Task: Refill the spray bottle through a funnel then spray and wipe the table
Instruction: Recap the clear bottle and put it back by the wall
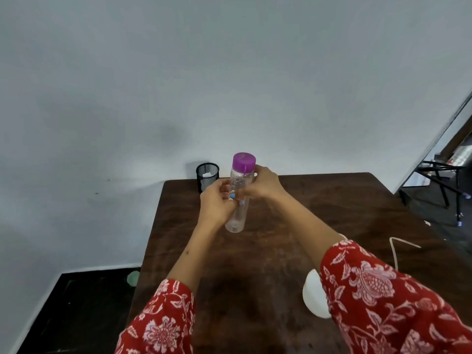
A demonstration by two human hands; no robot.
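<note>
- Setting: a plain pale wall [229, 72] rises behind a dark brown wooden table [268, 264]; dark floor [76, 315] shows at lower left, and a black metal stand [439, 180] sits at the right edge of the view.
- Clear bottle [237, 198] with a purple cap [244, 162]: held above the table top, nearly upright with its cap leaning slightly right, between the two hands; the cap is on the neck. Whether the base touches the wood cannot be told.
- Left hand [217, 203]: fingers curled around the bottle's middle from its left side, with blue-painted nails [232, 196] showing against the clear wall; the forearm reaches forward from a red floral sleeve [158, 320].
- Right hand [263, 185]: fingers wrapped around the bottle's upper part, just below the cap, from its right side; the fingertips lie behind the bottle and their exact placing cannot be told. The wrist sits higher than the left one, and the arm extends diagonally from a red floral sleeve [383, 297].
- Black mesh cup [207, 176]: stands on the table's far edge, just beyond the left fingers, with something white inside.
- White rounded object [313, 295]: rests on the table below the right forearm, partly hidden by the sleeve.
- Thin pale cord [394, 249]: lies on the table to the right of the right arm.
</note>
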